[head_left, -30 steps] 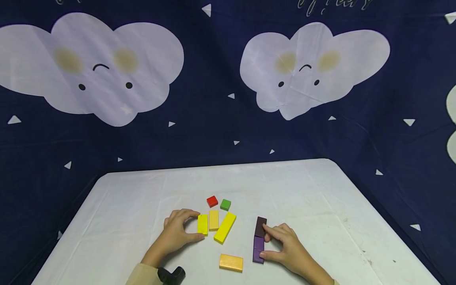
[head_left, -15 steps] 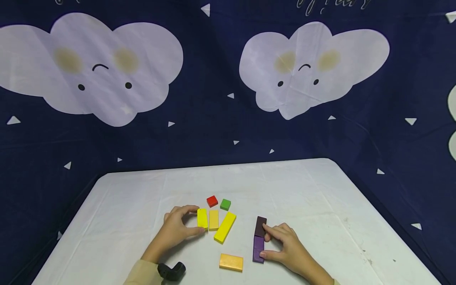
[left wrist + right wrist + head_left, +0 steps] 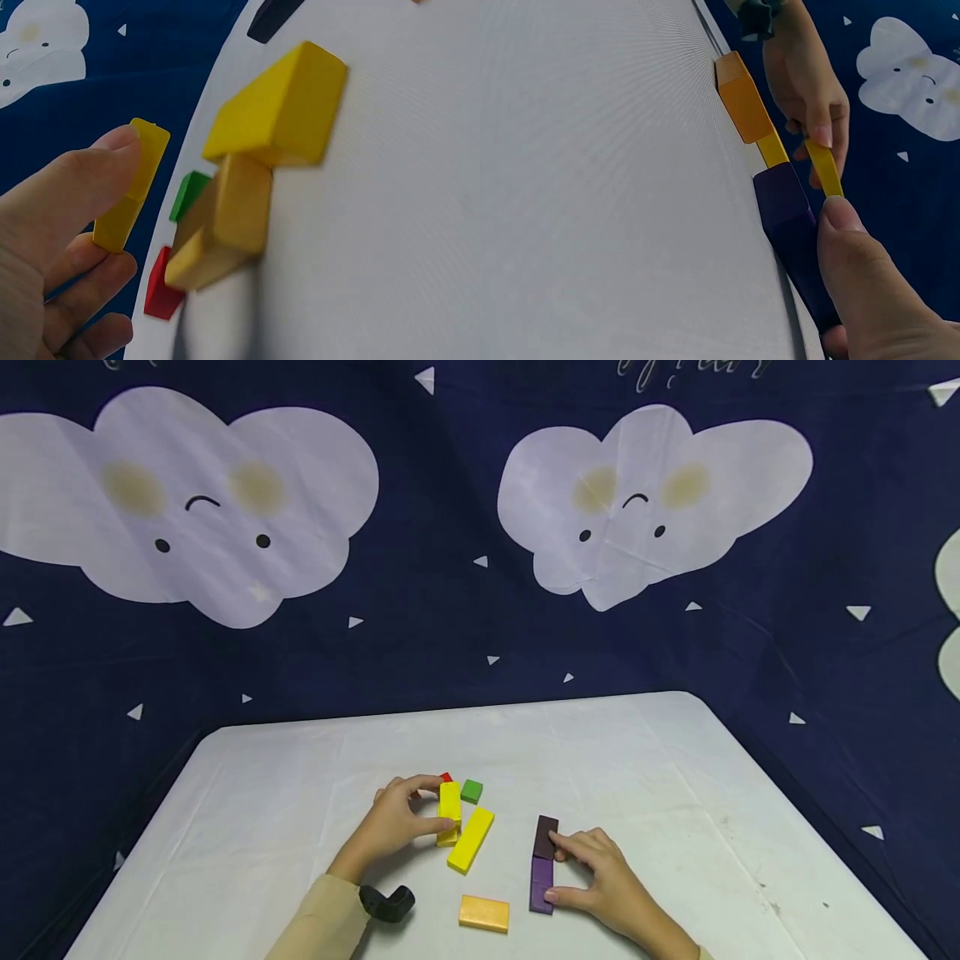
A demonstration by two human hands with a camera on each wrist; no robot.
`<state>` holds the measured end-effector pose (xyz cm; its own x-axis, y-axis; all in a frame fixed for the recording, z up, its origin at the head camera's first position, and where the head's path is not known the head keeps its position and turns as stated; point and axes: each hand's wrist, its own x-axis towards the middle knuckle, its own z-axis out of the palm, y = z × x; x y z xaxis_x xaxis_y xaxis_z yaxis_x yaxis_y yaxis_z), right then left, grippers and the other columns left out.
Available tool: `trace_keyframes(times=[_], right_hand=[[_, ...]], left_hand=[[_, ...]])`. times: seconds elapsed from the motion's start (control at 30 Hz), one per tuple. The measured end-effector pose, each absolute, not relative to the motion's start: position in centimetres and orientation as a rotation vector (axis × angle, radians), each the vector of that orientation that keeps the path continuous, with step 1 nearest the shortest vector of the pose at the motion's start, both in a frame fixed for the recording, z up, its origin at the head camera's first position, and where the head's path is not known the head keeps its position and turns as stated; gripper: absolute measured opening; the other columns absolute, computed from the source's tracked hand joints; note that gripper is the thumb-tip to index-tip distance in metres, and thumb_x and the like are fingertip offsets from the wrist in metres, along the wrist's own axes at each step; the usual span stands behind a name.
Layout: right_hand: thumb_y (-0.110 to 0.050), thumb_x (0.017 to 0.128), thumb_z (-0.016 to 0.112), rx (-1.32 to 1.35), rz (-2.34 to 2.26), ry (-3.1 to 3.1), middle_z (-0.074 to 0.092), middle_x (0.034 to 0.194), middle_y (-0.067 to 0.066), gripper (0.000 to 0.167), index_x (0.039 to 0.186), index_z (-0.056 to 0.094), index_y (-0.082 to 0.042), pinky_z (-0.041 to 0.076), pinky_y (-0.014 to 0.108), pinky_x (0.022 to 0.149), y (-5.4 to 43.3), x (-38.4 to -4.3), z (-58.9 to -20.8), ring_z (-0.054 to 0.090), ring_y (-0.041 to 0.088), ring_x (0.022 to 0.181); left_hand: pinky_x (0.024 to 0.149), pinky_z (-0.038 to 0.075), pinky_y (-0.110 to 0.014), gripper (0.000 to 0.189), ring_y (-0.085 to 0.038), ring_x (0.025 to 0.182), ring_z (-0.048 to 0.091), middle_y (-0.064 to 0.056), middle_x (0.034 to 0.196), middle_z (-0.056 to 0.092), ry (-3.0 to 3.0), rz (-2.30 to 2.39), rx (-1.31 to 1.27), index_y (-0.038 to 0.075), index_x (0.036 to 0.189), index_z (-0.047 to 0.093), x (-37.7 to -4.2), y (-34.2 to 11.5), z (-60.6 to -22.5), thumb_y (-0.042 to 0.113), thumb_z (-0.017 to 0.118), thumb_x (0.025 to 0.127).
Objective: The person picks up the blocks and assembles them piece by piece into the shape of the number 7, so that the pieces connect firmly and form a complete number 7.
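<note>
My left hand (image 3: 397, 822) pinches a yellow block (image 3: 449, 798) between thumb and fingers. In the left wrist view this block (image 3: 142, 172) is raised off the table. From the head it overlaps a pale yellow block (image 3: 236, 214), hiding most of it. A longer yellow block (image 3: 471, 841) lies just to the right, slanted. Red (image 3: 446, 777) and green (image 3: 472, 791) blocks sit behind, the red one partly covered. My right hand (image 3: 611, 881) touches the right side of a purple block (image 3: 541, 883) with the thumb and a dark brown block (image 3: 545, 835) with a fingertip. Those two lie end to end.
An orange-yellow block (image 3: 483, 913) lies nearer the front, between the hands. Everything is on a white-covered table (image 3: 637, 752). A dark blue cloth with clouds (image 3: 427, 527) hangs behind its far edge. A black wrist device (image 3: 387, 903) is at the left sleeve.
My left hand has lifted the yellow block from beside the pale yellow one and brought it right and farther back, over it. The right hand keeps its place on the purple and dark brown blocks.
</note>
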<state>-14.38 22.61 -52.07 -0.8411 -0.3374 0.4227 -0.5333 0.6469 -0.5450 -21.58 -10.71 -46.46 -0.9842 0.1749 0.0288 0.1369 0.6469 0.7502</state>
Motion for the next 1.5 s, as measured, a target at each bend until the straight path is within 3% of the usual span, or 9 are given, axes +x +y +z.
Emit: trace_keyframes(times=[0.2,0.5,0.93,1.5], right_hand=[[-0.056,0.069,0.081,0.663,1.009,-2.617,0.062,0.108,-0.025,0.074,0.131,0.065,-0.018,0.04,0.023,0.081,22.6,-14.4,-51.9,0.045,-0.003,0.094],[-0.054,0.071,0.081,0.667,1.029,-2.612,0.064,0.108,-0.023,0.071,0.13,0.065,-0.019,0.041,0.024,0.083,22.7,-14.4,-52.0,0.046,-0.001,0.096],[-0.054,0.071,0.081,0.642,1.044,-2.649,0.063,0.108,-0.024,0.071,0.13,0.065,-0.02,0.044,0.024,0.084,22.9,-14.3,-51.8,0.046,-0.003,0.097],[-0.055,0.072,0.079,0.667,1.009,-2.636,0.062,0.107,-0.022,0.072,0.131,0.065,-0.017,0.043,0.025,0.084,22.9,-14.3,-51.6,0.045,-0.002,0.097]], left_hand=[[0.081,0.035,-0.034,0.065,-0.018,0.102,0.05,0.004,0.111,0.065,2.776,1.237,0.318,0.026,0.125,0.067,-22.7,-8.8,-45.9,0.047,0.089,0.068],[0.078,0.033,-0.034,0.063,-0.019,0.097,0.046,0.003,0.113,0.065,2.71,1.222,0.394,0.024,0.126,0.066,-24.1,-5.8,-46.0,0.047,0.087,0.071],[0.083,0.039,-0.033,0.063,-0.021,0.104,0.046,0.004,0.12,0.063,2.634,1.244,0.417,0.026,0.126,0.066,-25.6,-2.1,-45.7,0.044,0.089,0.069],[0.094,0.041,-0.039,0.065,-0.019,0.106,0.049,0.005,0.119,0.066,2.681,1.122,0.536,0.02,0.126,0.067,-26.6,1.1,-46.0,0.043,0.089,0.07]])
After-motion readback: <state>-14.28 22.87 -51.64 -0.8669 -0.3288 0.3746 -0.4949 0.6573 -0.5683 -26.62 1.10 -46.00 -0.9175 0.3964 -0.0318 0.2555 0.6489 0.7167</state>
